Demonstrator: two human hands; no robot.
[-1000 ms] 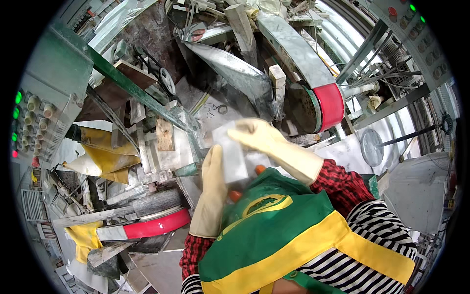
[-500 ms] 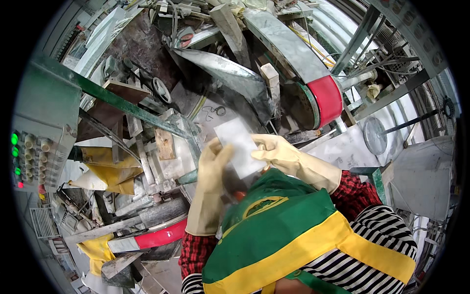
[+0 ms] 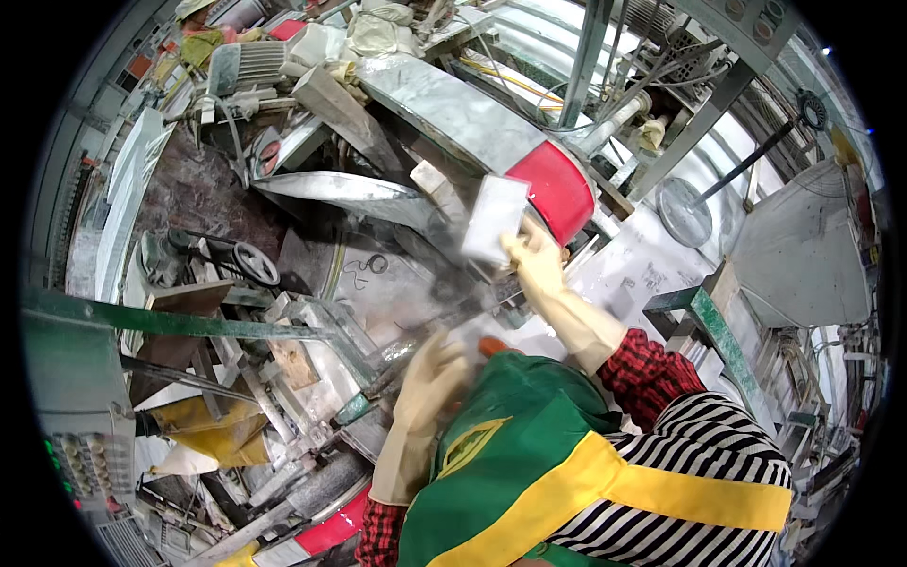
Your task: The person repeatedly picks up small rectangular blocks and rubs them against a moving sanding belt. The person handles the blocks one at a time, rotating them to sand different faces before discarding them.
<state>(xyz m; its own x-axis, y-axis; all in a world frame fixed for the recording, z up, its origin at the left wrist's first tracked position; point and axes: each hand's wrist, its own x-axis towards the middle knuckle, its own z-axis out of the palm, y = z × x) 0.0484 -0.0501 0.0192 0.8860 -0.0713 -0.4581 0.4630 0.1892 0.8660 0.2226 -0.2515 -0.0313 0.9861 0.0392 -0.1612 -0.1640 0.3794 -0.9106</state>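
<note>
A flat white rectangular piece, like a small tile (image 3: 495, 219), is pinched at its lower right edge by my right hand (image 3: 539, 263) in a cream rubber glove. It is tilted and held out in front of the red-banded end (image 3: 556, 192) of a long machine housing, partly covering what lies behind; whether it touches is hard to tell. My left hand (image 3: 430, 383), gloved alike, is lower and nearer to me. It is a little blurred, its fingers are apart and nothing is in them.
A dusty metal guard plate (image 3: 354, 187) juts out left of the tile. A green bar (image 3: 198, 319) crosses the left side above a control box with knobs (image 3: 94, 463). At right are a round metal disc (image 3: 683, 212) on a rod and a green frame (image 3: 723, 340). Wood scraps lie around.
My right hand has carried the tile up and away toward the red-banded end. My left hand has come off the tile and dropped lower. The view has turned to the right.
</note>
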